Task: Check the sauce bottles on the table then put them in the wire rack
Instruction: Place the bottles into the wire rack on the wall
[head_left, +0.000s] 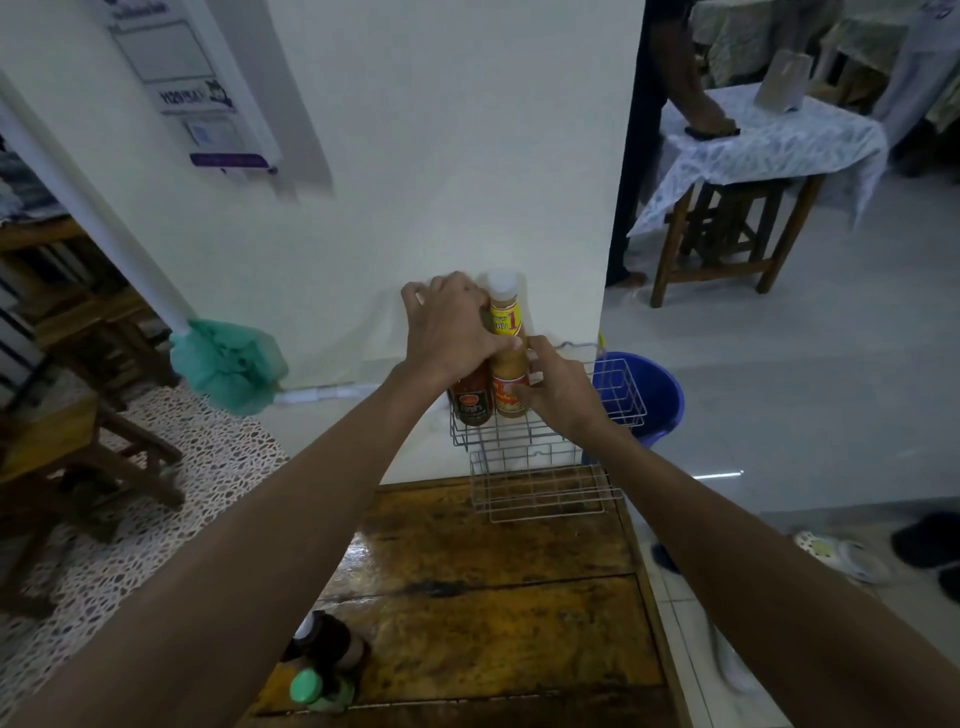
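A two-tier wire rack stands at the far end of the wooden table, against the wall. A yellow sauce bottle with a white cap stands in its upper tier beside a dark red sauce bottle. My left hand covers the top of the red bottle, its thumb on the yellow one. Around the yellow bottle's lower body are the fingers of my right hand. Two more bottles lie near the table's front left: a dark one and a green-capped one.
A blue bucket sits on the floor right of the rack. A green-headed mop leans on the wall at left. Wooden chairs stand at left. A clothed table with another person's arm is at the back right. Sandals lie on the floor.
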